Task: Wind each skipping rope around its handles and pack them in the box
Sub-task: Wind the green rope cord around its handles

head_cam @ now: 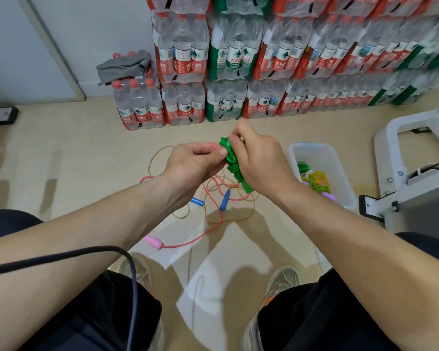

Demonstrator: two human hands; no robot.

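A green skipping rope (232, 160) is wound in coils around its green handles, and I hold it above the floor in the middle of the view. My right hand (257, 160) grips the bundle from the right. My left hand (195, 158) pinches the coils near the top from the left. A clear plastic box (340, 171) stands on the floor to the right with wound green and yellow ropes (314, 179) inside. Loose on the floor below my hands lie a rope with blue handles (224, 200) and a red rope with a pink handle (153, 241).
Stacked packs of bottled water (238, 59) line the back wall, one with a grey cloth (124, 65) on top. A white metal frame (403, 178) stands at the right. A black cable (86, 254) crosses my left forearm. My shoes (281, 282) are near the bottom.
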